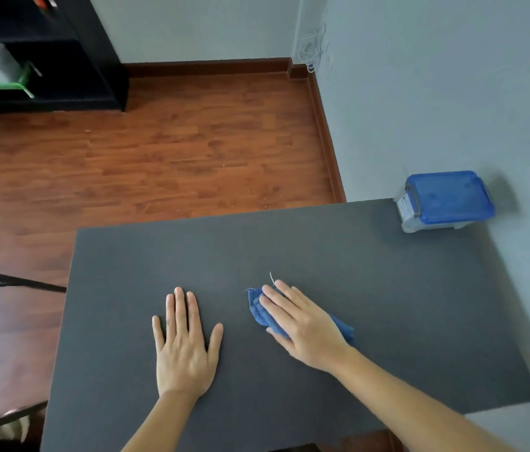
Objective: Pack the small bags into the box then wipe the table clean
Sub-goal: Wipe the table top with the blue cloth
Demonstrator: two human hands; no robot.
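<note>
Table being wiped, with the cloth pinned under the right hand.

The dark table [289, 243] is seen bare except for the closed, blue-lidded box [446, 200], which is set at the far right corner, well apart from both hands and farther from the left; no small bags are seen outside it, so packing is judged done. The left hand [185, 340] is laid flat, fingers spread, holding nothing, just beside the right. The right hand [302, 321] is pressed palm-down, fingers extended, on the blue cloth [258, 309]. The cloth's long axis is run under the palm from far-left to near-right, so unwiped surface is judged to lie far and right.
</note>
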